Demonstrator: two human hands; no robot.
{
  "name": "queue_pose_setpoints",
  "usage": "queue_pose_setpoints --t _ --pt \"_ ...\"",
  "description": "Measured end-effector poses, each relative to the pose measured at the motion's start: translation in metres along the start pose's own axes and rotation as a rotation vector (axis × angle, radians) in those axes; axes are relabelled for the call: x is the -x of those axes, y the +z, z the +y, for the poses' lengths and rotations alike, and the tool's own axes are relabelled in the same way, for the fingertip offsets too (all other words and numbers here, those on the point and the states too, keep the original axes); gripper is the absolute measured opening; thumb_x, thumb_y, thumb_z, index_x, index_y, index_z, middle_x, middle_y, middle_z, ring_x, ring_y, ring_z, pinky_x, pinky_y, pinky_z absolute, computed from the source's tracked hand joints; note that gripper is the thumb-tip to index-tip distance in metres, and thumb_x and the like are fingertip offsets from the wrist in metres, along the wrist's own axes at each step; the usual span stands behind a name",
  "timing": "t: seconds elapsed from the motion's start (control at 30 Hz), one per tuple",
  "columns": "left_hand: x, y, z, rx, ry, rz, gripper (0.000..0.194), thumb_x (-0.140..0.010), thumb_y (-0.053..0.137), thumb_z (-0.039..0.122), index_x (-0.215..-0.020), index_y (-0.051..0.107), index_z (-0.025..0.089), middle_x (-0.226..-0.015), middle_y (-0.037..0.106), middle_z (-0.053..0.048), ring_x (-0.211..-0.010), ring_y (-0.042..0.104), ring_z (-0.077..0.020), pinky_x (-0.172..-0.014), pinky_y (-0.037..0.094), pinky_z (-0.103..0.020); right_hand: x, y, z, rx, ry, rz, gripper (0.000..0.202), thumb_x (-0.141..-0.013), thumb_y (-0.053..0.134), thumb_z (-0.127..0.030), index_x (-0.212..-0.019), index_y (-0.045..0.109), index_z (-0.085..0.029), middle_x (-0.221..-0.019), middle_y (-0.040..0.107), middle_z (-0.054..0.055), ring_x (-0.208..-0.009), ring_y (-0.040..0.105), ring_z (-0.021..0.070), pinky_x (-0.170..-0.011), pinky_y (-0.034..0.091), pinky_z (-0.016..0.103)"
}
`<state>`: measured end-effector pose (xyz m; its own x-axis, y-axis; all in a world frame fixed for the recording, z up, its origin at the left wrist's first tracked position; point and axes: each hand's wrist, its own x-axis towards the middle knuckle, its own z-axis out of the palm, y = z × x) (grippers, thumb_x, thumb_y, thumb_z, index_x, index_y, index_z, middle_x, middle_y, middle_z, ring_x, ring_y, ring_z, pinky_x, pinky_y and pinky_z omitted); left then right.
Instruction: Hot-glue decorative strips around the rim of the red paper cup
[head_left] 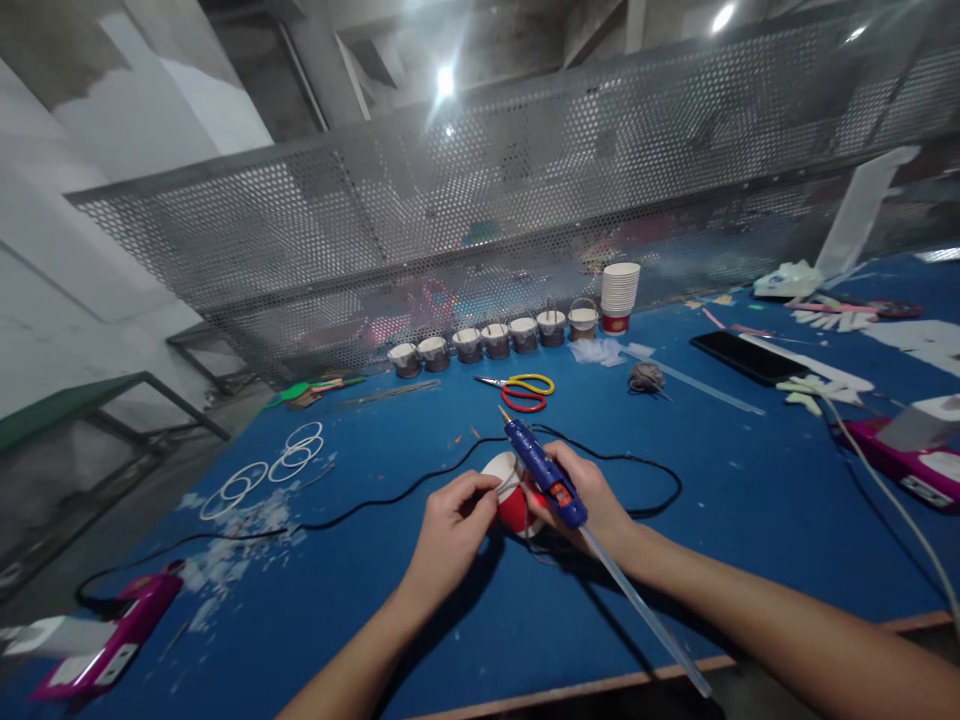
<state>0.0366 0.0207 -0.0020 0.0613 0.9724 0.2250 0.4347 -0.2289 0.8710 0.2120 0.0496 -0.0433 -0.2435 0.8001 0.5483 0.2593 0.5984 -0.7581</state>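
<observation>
From the head camera, we saw the red-and-white paper cup (515, 508) between our two hands, above the near middle of the blue table (360, 610), its white opening turned upward; whether its base touched the tabletop, we could not tell. Our right hand (589, 490) was wrapped around the blue hot glue gun (541, 462), with its fingers also reaching the cup's right side, probably so that one hand could steady the cup without putting the tool down. The nozzle pointed up and away beyond the cup, which seemed to spare our fingers the hot tip, while the long glue stick (645, 605) trailed back over our right forearm. Our left hand (450, 510) pinched the cup's edge, thumb and forefinger drawn together; we could not tell whether anything thin lay between them. The scissors (525, 392) and the ball of yarn (646, 378) lay beyond, presumably within easy reach, and the row of wrapped cups (495, 343) stood farther back, likely out of the way. Both forearms came in from the near edge, slanting inward, with the wrists low.
</observation>
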Motion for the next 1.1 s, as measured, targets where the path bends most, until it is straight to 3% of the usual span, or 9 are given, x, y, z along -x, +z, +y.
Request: queue_pose_setpoints --t 0.37,0.6,0.87,1.1 --pt "0.0005 -0.001 0.0014 -0.025 0.041 -0.016 0.02 -0.076 0.054 0.022 -0.071 0.072 0.015 -0.063 0.062 -0.001 -0.054 0.053 -0.0118 -0.051 0.041 -0.02 -0.0007 0.0007 -0.0009 -0.03 0.025 -0.052 0.015 -0.077 0.062 -0.023 -0.084 0.049 -0.021 -0.071 0.061 -0.001 -0.061 0.055 0.0139 -0.059 0.045 0.024" --pt "0.0009 -0.0008 0.0007 -0.084 0.125 -0.06 0.025 -0.077 0.05 0.016 -0.078 0.074 0.016 -0.069 0.066 -0.003 -0.062 0.057 -0.0133 -0.058 0.043 -0.021 0.0014 -0.0022 -0.0017 -0.033 -0.008 -0.009 0.018 -0.075 0.064 -0.024 -0.084 0.049 -0.022 -0.07 0.061 -0.002 -0.058 0.056 0.0134 -0.058 0.044 0.024" --pt "0.0024 0.0028 0.0028 -0.119 0.169 -0.072 0.018 -0.08 0.057 0.023 -0.077 0.073 0.017 -0.071 0.068 -0.003 -0.064 0.059 -0.0138 -0.063 0.046 -0.022 0.0007 -0.0053 -0.0087 -0.014 -0.058 0.056 0.014 -0.076 0.063 -0.024 -0.083 0.05 -0.022 -0.07 0.063 -0.002 -0.056 0.056 0.0126 -0.056 0.045 0.023" --pt "0.0025 0.0014 0.002 -0.128 0.187 -0.043 0.019 -0.081 0.055 0.021 -0.074 0.072 0.017 -0.068 0.067 -0.002 -0.063 0.059 -0.0135 -0.063 0.045 -0.022 0.0008 -0.0028 -0.0035 -0.019 -0.016 0.036 0.016 -0.075 0.063 -0.025 -0.084 0.05 -0.023 -0.067 0.061 -0.003 -0.057 0.056 0.0135 -0.057 0.045 0.023"
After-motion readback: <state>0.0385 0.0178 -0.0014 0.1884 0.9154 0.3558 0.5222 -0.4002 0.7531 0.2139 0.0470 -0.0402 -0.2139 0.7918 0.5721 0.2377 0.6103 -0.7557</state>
